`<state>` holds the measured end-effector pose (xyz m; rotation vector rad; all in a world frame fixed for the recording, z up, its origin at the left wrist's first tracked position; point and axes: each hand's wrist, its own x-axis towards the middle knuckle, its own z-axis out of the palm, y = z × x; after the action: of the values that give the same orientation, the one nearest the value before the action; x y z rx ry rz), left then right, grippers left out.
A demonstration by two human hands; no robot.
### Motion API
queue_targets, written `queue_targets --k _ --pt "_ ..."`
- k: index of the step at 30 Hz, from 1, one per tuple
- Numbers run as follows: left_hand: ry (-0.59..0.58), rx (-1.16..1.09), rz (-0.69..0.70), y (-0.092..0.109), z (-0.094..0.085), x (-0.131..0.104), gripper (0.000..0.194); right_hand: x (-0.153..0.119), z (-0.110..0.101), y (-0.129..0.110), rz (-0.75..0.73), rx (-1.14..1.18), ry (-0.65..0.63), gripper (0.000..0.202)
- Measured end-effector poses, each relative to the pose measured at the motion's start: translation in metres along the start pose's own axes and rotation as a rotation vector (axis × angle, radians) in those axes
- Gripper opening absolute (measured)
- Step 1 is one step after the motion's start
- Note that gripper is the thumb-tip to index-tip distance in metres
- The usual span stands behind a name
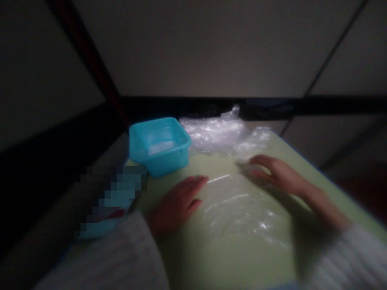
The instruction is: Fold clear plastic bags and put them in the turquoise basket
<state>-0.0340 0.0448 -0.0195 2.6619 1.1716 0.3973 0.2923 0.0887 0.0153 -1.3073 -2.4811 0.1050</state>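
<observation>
- Head view: dim, blurry; left hand (179, 203) and right hand (279, 175), bare, out of grey knitted sleeves (127, 257), both over a pale yellow-green table (242, 262).
- Flat, clear, thin plastic film (236, 209) lies on the table, mid-scene, between the hands and reaching nearer than the fingertips.
- Left hand: fingers out straight, pointing right and far, thumb spread away; nothing seen in its grip. Fingertips right at the film's far left corner; touching or just over it, cannot tell.
- Right hand: loosely curved, thumb apart from fingers, a moderate gap; no held thing seen, blur hides the tips. It sits off the film's far right side.
- Key relation: film lies to the right of the left hand, and left and near of the right hand. Left hand is the nearer one.
- Film's long axis: outline too faint to tell; glints run roughly left to right, rising a little toward the right.
- Crumpled heap of clear plastic (217, 135) at the far side, just beyond the right fingertips; contact unclear.
- Turquoise rectangular plastic bin (167, 163) far left, upright, just beside the heap; pale patch inside, film or glare, cannot tell.
</observation>
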Motion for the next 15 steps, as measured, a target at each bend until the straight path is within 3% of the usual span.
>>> queue_targets --k 5,8,11,15 --pt "-0.188 0.027 0.186 0.015 0.002 -0.001 0.068 0.001 0.001 -0.008 -0.014 -0.021 -0.024 0.03" --pt "-0.241 0.022 0.209 0.01 0.001 0.001 0.067 0.001 0.002 -0.012 -0.026 0.034 -0.035 0.027" --pt "-0.251 -0.018 0.266 -0.003 -0.005 0.002 0.067 0.002 0.0 -0.023 -0.072 0.251 -0.046 0.021" --pt "-0.284 -0.049 0.256 -0.016 -0.017 0.0 0.066 0.001 -0.006 -0.044 -0.221 0.523 -0.292 0.016"
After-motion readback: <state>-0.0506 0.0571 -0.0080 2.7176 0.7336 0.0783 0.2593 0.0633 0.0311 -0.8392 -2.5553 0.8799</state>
